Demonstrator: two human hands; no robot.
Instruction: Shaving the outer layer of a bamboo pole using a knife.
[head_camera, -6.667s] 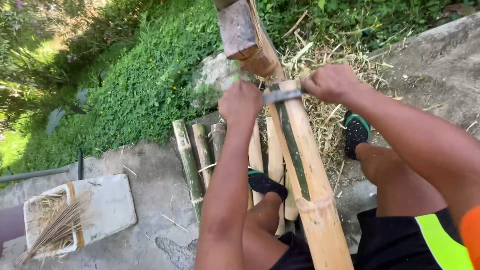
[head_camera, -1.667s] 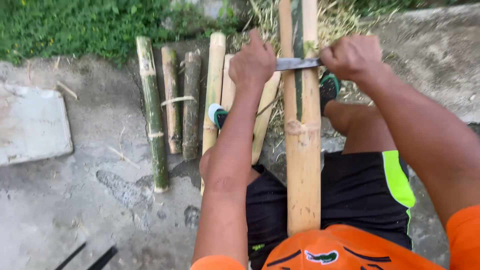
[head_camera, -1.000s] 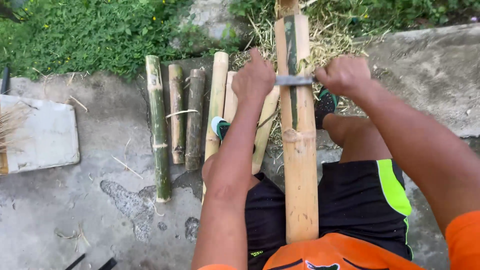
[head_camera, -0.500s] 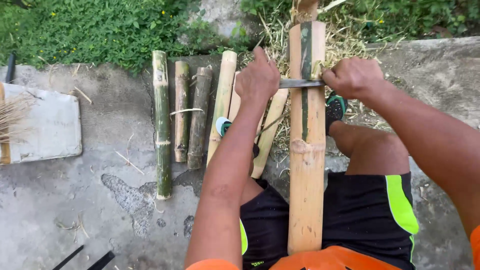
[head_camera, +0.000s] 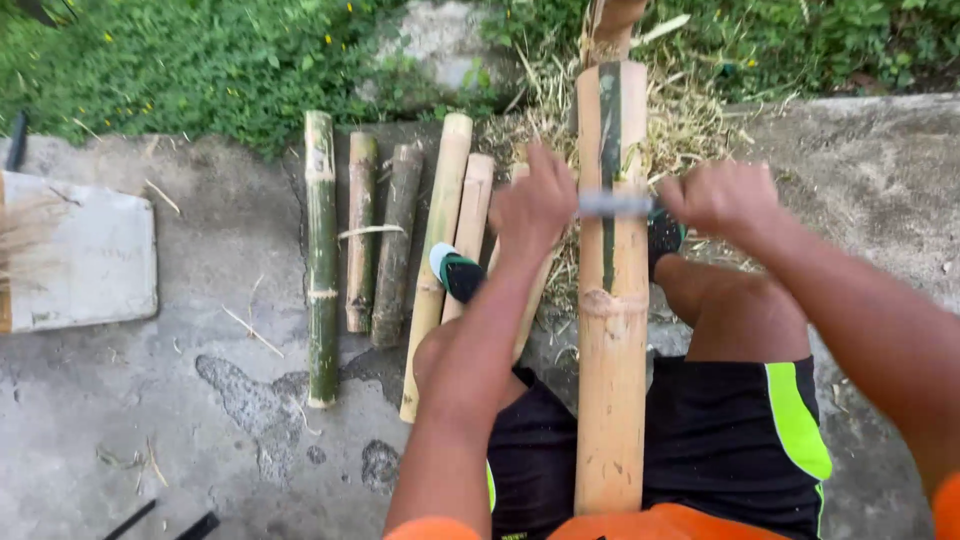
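A: Starting at the far left, what did we see?

B: We saw a pale flat slab (head_camera: 85, 255) lying on the concrete ground (head_camera: 180, 420), with green plants (head_camera: 200, 60) along the top edge. Near the bottom left lay two dark thin bars (head_camera: 165, 520), too small for us to tell what they were.

A: And next to that?

B: We counted a row of cut bamboo pieces lying side by side: a long green one (head_camera: 320, 260), two shorter weathered ones (head_camera: 380, 240), then paler peeled ones (head_camera: 445, 250) that ran under our left forearm. A shoe (head_camera: 462, 275) with a green edge rested on them.

A: Where were our hands?

B: Our left hand (head_camera: 535, 205) was curled shut around the left end of a blade (head_camera: 615, 205), and our right hand (head_camera: 720, 200) was closed in a fist on its right end. The blade lay crosswise, touching the thick bamboo pole (head_camera: 610, 330).

A: Where was that pole?

B: It stood between our knees, running from our lap up toward a heap of dry shavings (head_camera: 690, 120). A dark green strip of skin showed down its upper half, where the blade sat. The picture was blurred around the blade, so we could not tell its edge. Black shorts with a bright green stripe (head_camera: 795, 420) showed at the right.
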